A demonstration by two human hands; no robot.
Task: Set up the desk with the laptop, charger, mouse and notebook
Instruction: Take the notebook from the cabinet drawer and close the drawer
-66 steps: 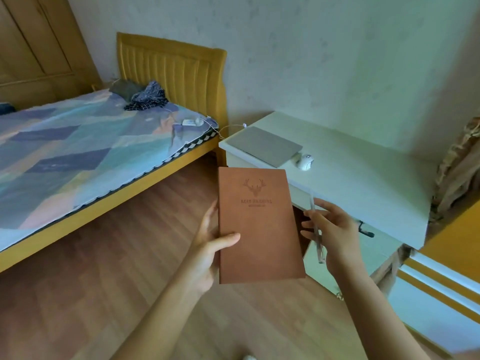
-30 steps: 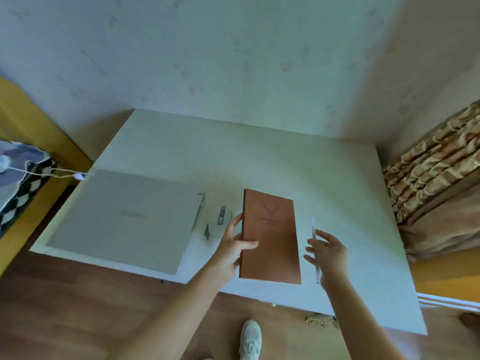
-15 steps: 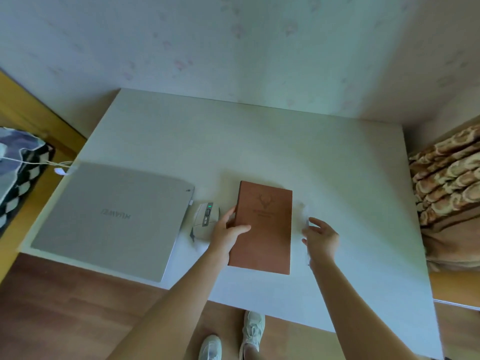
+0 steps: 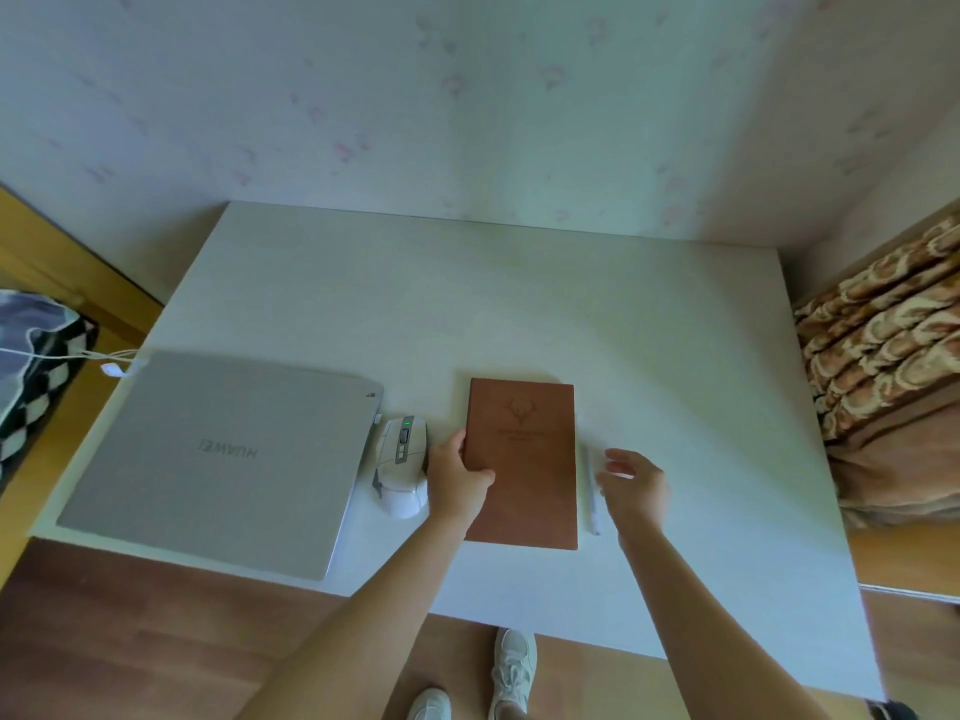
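Note:
A brown notebook (image 4: 527, 459) with a deer emblem lies flat on the white desk (image 4: 519, 304), near its front edge. My left hand (image 4: 457, 480) grips the notebook's left edge, thumb on the cover. A white pen (image 4: 592, 491) lies on the desk just right of the notebook. My right hand (image 4: 636, 483) hovers over the pen with fingers spread, not gripping it. A white mouse (image 4: 402, 465) with a green light sits left of my left hand. The closed silver laptop (image 4: 218, 454) lies at the desk's left, with a white charger cable (image 4: 111, 365) at its back left corner.
A bed with a checked mattress edge (image 4: 31, 387) stands to the left, the cable running onto it. A patterned brown blanket (image 4: 893, 366) is piled to the right. The wall backs the desk. My feet in white shoes (image 4: 511, 672) stand on the wooden floor.
I walked up to the desk carrying the notebook and pen. The notebook now lies flat on the desk, and my right hand has let go of the pen beside it.

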